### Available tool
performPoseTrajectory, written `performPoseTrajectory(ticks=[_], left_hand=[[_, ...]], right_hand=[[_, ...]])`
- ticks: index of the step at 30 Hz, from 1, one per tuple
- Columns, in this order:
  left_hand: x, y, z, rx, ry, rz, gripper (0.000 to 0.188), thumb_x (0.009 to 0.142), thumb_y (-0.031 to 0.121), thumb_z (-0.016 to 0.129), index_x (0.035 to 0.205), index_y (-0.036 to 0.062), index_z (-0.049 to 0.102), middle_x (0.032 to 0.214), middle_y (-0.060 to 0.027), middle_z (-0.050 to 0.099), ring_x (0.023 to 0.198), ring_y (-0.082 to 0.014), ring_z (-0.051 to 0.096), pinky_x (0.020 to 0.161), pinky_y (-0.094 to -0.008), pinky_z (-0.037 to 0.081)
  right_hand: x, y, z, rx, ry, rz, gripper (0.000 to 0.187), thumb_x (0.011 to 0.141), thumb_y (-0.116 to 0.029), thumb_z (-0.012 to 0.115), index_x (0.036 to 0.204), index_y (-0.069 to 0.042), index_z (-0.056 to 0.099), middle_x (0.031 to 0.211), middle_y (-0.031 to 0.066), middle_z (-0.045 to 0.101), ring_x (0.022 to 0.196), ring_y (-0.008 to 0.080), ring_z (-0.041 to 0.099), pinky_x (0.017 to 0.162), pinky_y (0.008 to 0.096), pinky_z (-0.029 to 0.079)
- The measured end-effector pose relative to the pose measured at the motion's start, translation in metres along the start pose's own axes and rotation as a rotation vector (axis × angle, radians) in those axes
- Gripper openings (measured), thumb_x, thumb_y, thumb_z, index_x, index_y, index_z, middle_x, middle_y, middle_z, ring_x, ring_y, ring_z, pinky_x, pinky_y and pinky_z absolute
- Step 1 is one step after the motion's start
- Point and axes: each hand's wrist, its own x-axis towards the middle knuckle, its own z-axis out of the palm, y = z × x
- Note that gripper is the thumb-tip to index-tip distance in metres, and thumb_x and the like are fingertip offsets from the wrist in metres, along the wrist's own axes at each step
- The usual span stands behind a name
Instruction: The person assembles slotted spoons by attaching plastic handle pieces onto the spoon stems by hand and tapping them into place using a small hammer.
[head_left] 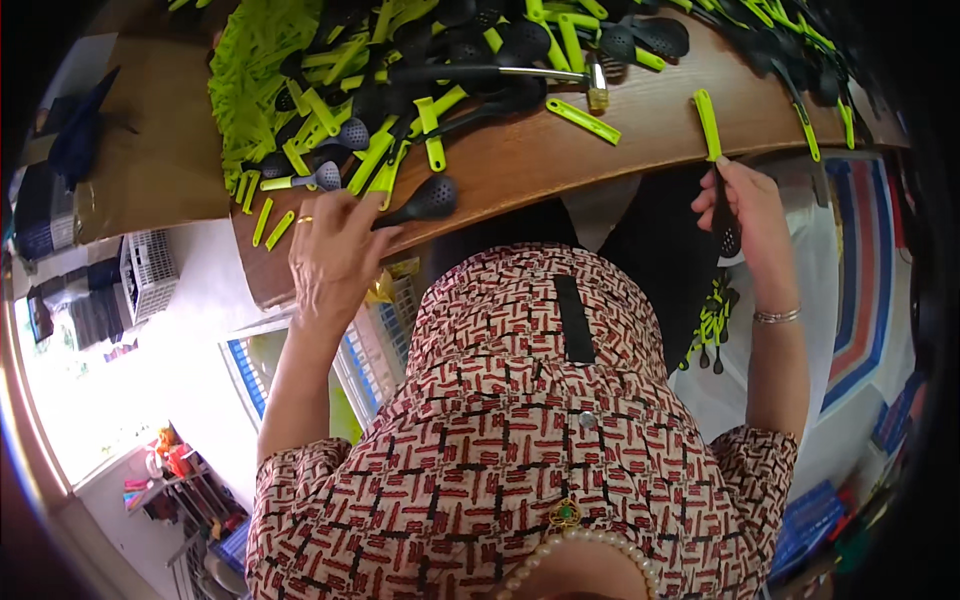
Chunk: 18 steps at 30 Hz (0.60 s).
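Note:
My left hand (pixel 338 250), with a ring on one finger, is at the table's front edge, closed on the neck of a black slotted spoon (pixel 434 197). The spoon's perforated head points right; my fingers hide its other end. Past the table edge on the right, my right hand (pixel 745 205) grips a second slotted spoon by its black neck. Its lime-green handle (pixel 707 120) points up over the tabletop, and its dark perforated head hangs below my fingers. Near my left fingers lie a grey-headed spoon (pixel 325 177) and several loose green handles (pixel 372 163).
A hammer (pixel 597 88) with a metal shaft rests across the pile of black spoon parts on the brown table (pixel 660 110). Green handles (pixel 262 70) are heaped at left. More utensils (pixel 820 80) lie at far right; finished-looking ones (pixel 712 325) sit below the table.

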Motion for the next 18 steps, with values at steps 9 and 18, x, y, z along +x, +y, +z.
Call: performPoseTrajectory(ticks=[9,18], left_hand=[[-0.001,-0.011,0.003,-0.116,0.01,0.052,0.034,0.076,0.02,0.079,0.109,0.0139,0.071,0.098,-0.0075,0.056,0.09,-0.0269,0.054,0.077,-0.0395,0.047],[0.084,-0.004,0.005,-0.085,0.28,0.218,0.028,0.082,0.013,0.073,0.11,0.0129,0.07,0.103,-0.0068,0.061,0.094,-0.0286,0.058,0.081,-0.0389,0.048]], right_hand=[[0.003,0.004,-0.003,0.05,0.014,-0.021,0.034,0.098,-0.033,0.058,0.09,0.0,0.064,0.071,0.0137,0.068,0.049,0.0158,0.061,0.048,0.0245,0.048],[0.003,0.001,-0.004,0.06,0.004,-0.002,0.034,0.097,-0.031,0.06,0.089,0.001,0.064,0.068,0.0116,0.067,0.047,0.0148,0.06,0.046,0.0241,0.047]])
